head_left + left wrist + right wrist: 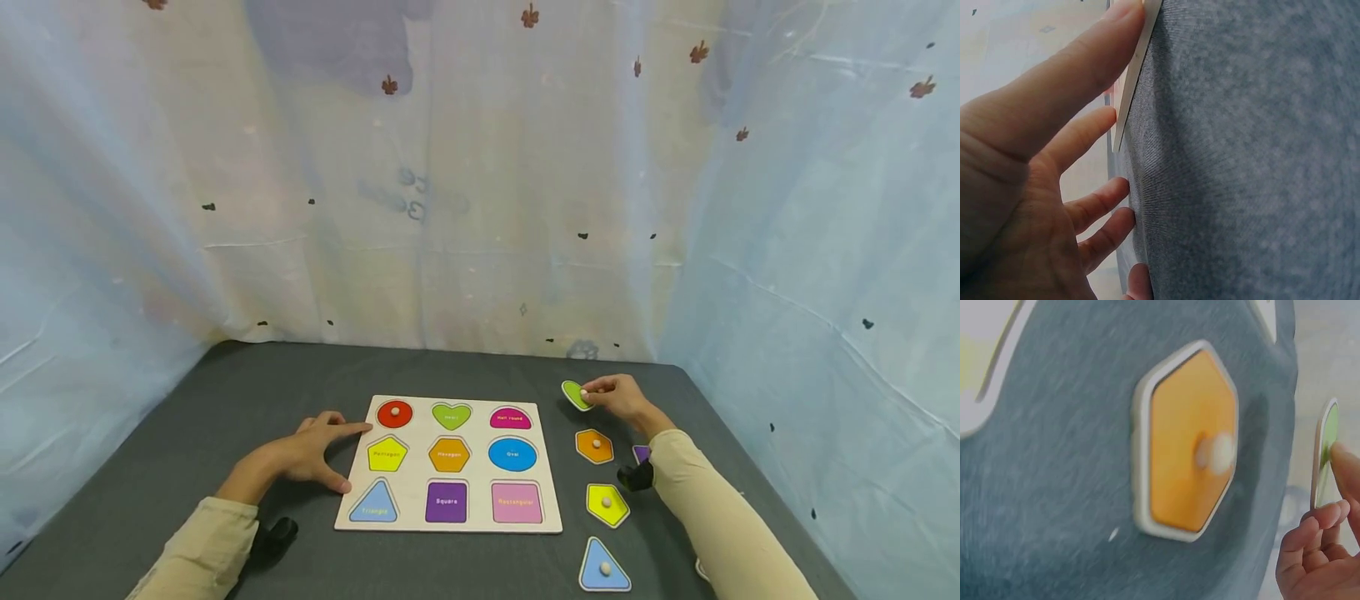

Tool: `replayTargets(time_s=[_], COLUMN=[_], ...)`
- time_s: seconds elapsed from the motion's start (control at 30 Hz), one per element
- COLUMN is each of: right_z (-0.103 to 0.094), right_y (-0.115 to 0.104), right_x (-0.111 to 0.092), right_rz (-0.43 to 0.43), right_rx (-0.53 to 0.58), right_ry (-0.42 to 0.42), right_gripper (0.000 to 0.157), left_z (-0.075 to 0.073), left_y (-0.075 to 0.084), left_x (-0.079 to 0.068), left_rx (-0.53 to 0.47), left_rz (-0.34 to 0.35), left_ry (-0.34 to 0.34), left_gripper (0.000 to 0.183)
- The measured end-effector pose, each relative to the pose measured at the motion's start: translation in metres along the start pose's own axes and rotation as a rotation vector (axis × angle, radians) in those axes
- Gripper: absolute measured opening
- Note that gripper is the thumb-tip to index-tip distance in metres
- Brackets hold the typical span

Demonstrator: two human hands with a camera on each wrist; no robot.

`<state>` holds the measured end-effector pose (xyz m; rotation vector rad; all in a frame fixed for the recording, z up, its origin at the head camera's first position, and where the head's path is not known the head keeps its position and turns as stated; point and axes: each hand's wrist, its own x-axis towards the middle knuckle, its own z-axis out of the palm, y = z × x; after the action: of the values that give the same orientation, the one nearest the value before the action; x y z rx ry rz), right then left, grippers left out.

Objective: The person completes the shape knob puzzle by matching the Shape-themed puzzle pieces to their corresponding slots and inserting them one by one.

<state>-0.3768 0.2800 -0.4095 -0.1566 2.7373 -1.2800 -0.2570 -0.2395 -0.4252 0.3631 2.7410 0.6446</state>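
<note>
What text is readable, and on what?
"Heart": green heart-shaped recess
"Half round": magenta half-round recess
"Pentagon": yellow pentagonal recess
"Hexagon": orange hexagonal recess
"Oval": blue oval recess
"Triangle": blue triangular recess
"Square": purple square recess
"Rectangular": pink rectangular recess
Pale curtain, bluish marks: unreadable.

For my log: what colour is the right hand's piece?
The piece is green, clearest in the head view.

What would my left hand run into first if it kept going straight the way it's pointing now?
The white puzzle board: your left hand has index fingertip and thumb at its left edge. Whether it would push the board or slide over it, I can't tell.
</note>
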Motion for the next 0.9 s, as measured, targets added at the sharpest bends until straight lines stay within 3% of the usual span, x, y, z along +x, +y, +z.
replayTargets(time_s=[0.9], right_z=[0.041], right_y=[-0.055], right_x=[-0.002], right_rz=[-0.131], right_rx=[-0.001], right_ry=[-0.067], right_gripper=[0.023], left_z=[0.003], left_y=[-0.001], left_x=[0.000], left_rx=[-0.005], left_rz=[0.006], left_ry=[0.005], left_gripper=[0.097])
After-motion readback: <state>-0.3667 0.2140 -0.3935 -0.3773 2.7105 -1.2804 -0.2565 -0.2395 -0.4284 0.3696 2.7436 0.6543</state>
